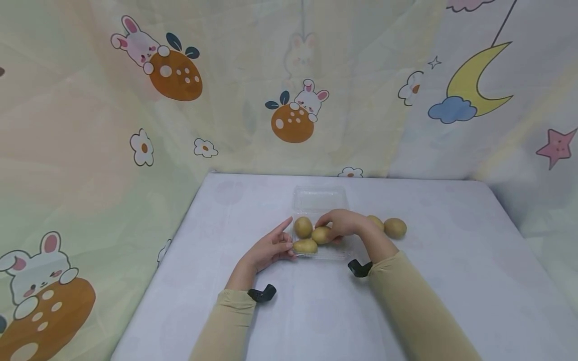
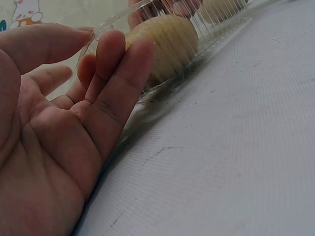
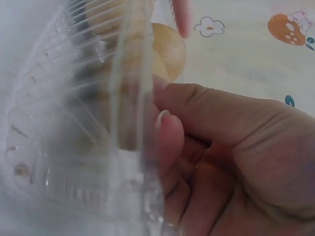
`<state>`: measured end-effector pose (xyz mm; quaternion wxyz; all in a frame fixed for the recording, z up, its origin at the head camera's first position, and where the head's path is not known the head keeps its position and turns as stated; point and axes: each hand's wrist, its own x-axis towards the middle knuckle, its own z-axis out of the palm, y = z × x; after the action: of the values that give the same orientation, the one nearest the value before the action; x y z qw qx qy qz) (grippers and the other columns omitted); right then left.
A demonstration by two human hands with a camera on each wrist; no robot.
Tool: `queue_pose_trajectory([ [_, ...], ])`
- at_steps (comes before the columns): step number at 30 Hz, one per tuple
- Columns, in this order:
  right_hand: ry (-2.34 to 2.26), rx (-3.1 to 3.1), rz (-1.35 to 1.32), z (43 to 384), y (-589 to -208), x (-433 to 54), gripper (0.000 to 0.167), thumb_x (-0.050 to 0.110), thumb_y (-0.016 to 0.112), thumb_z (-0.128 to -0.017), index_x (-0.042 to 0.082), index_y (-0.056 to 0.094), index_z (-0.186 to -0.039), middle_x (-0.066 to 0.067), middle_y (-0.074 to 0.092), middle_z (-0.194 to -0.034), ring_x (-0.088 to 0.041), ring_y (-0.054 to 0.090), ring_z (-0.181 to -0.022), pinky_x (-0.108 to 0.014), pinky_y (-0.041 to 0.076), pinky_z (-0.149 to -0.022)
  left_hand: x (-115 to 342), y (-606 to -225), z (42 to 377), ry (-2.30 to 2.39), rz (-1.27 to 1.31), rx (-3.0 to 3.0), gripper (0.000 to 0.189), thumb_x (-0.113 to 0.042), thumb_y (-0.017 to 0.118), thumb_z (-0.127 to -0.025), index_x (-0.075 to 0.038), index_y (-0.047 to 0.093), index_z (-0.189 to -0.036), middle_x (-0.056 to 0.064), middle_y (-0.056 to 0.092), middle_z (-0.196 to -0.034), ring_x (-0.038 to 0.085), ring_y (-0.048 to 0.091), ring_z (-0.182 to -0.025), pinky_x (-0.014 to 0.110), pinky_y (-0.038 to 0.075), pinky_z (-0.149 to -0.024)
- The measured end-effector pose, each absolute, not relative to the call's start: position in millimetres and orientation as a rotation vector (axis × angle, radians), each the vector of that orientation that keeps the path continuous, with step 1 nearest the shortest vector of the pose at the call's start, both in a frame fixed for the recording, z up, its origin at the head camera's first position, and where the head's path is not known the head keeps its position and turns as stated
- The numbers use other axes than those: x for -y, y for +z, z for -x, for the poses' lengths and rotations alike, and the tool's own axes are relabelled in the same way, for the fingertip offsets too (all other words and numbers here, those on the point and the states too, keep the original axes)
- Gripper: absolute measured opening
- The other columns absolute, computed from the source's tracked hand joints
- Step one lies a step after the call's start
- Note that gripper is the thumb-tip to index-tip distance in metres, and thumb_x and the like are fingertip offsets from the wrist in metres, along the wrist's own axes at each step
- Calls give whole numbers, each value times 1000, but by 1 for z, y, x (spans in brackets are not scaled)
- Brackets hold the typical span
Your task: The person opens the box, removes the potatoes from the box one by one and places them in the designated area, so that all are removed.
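Note:
A clear plastic clamshell box point(image 1: 333, 255) sits on the table with its lid point(image 1: 320, 198) folded back away from me. Inside, at the left, lie a round potato point(image 1: 303, 227) and a longer potato point(image 1: 305, 246). My right hand point(image 1: 346, 223) reaches into the box from the right and holds another potato point(image 1: 321, 235) beside those two. At the near left corner, my left hand point(image 1: 268, 247) pinches the box's rim between thumb and fingers, its index finger stretched along the side. Through the ribbed wall a potato point(image 2: 170, 46) shows close to the left fingertips.
Right of the box, a potato point(image 1: 395, 228) lies on the white-covered table point(image 1: 456, 281). Another potato point(image 1: 376, 221) next to it is partly hidden behind my right wrist. Printed cloth point(image 1: 235, 65) hangs behind the table and at its sides.

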<state>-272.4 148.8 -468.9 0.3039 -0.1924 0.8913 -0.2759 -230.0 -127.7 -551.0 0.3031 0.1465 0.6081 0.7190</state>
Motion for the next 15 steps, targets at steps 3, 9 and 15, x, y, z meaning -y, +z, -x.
queue_pose_trajectory([
  [3, -745, -2358, 514, 272, -469, -150, 41, 8, 73, -83, 20, 68, -121, -2, 67, -92, -15, 59, -66, -27, 49, -66, 127, -552, 230, 1904, -386, -1609, 78, -7, 59, -97, -35, 18, -158, 0, 52, -96, 16, 65, -85, 44, 58, -92],
  [9, -760, -2371, 515, 270, -467, -153, 44, 10, 76, -83, 19, 67, -125, 0, 67, -88, -15, 60, -66, -27, 50, -65, 128, -553, 231, 1899, -405, -1618, 80, -9, 60, -97, -32, 14, -159, 0, 53, -96, 15, 66, -86, 42, 58, -92],
  [15, -776, -2403, 557, 268, -463, -159, 42, 14, 76, -82, 22, 68, -122, -1, 67, -96, -15, 59, -67, -28, 51, -63, 127, -554, 232, 1893, -397, -1631, 78, -8, 59, -98, -31, 15, -159, -1, 53, -95, 15, 66, -85, 41, 58, -92],
])
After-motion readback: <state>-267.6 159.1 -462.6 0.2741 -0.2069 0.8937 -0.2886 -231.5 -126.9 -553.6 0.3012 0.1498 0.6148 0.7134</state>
